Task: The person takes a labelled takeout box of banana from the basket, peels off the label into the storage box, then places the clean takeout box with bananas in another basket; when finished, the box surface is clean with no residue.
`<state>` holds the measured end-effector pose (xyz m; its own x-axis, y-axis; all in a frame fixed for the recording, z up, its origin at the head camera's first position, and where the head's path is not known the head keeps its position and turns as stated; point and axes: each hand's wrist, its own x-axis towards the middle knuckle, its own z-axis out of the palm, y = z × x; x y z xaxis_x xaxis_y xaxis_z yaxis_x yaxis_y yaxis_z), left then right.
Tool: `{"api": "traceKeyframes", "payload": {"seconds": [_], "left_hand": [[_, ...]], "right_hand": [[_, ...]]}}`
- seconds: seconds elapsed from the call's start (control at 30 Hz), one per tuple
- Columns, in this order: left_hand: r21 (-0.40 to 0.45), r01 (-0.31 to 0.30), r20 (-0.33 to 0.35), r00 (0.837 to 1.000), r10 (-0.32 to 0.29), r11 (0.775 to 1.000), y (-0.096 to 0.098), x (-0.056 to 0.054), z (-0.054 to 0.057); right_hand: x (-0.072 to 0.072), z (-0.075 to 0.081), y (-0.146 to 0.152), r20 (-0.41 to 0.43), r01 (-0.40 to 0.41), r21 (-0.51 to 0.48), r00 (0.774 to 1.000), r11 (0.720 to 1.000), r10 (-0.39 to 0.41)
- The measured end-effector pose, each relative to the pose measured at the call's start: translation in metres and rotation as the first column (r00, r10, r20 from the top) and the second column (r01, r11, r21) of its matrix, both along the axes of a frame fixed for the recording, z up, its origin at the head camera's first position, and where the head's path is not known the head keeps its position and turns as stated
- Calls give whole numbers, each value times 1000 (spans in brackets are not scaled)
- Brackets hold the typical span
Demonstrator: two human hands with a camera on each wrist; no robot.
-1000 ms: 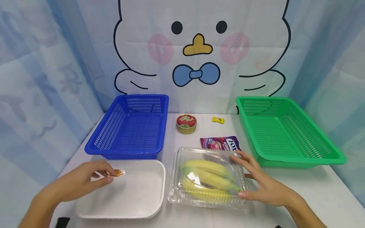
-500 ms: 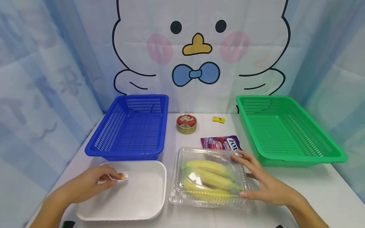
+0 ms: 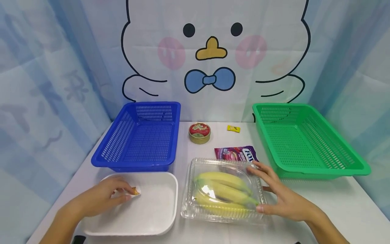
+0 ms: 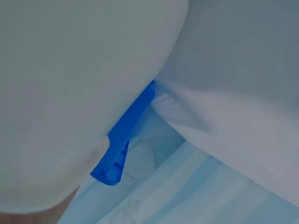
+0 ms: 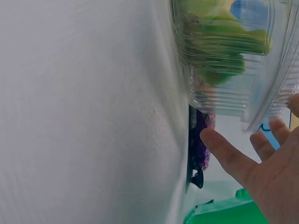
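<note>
Over the white tray (image 3: pixel 152 206), my left hand (image 3: pixel 106 196) pinches a small white-and-orange wrapped piece (image 3: pixel 135 191) between thumb and fingers; its exact kind is too small to tell. To the right, a clear plastic clamshell box (image 3: pixel 188 203) holds several yellow bananas (image 3: pixel 225 191) under its closed lid. My right hand (image 3: pixel 284 196) rests at the box's right edge, fingers spread, with the thumb near the front corner and fingertips on the lid. In the right wrist view this hand (image 5: pixel 266 158) shows extended fingers beside the ribbed box wall (image 5: pixel 224 93). The left wrist view does not show the left hand's fingers.
Behind the tray stands a blue basket (image 3: pixel 175 142), and a green basket (image 3: pixel 268 149) is at the right. Between them are a red-and-gold tin (image 3: pixel 199 133), a small yellow packet (image 3: pixel 233 128) and a purple candy bag (image 3: pixel 236 153), partly behind the box. A printed curtain (image 3: pixel 210 108) closes the back.
My left hand has shifted right across the tray with the small wrapped piece in its fingers. My right hand and the box stay practically where they were.
</note>
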<state>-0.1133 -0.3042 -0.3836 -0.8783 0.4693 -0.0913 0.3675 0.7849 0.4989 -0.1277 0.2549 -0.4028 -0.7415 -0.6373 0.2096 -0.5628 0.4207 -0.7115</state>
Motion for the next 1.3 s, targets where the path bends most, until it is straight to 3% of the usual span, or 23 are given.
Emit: {"api": "traceKeyframes", "payload": {"seconds": [0.13,0.27,0.4,0.57,0.8,1.0,1.3], "left_hand": [[-31,0,3,1000,0,1000,5,-2,-2],[-32,57,-70,996,-59,998,6,-3,-8],[-58,63,-93,993,-68,996,7,-1,-13],[-71,45,-88,995,-51,996,9,-1,-16],[-121,-57,-6,998,57,991,16,-2,-19],[-130,4,-75,997,-14,992,12,0,-22],[-82,72,-180,980,-85,994,8,-2,-20]], "right_hand": [[1,-2,2,-1,11,3,1000,1000,-11],[2,-4,3,-1,17,1,1000,1000,-17],[2,-3,2,-3,9,-5,1000,1000,-9],[4,-1,3,-5,1,-8,1000,1000,-1],[4,-2,5,0,17,6,1000,1000,-17],[5,-1,2,5,15,7,1000,1000,-15],[-1,1,3,-17,15,45,1000,999,-14]]}}
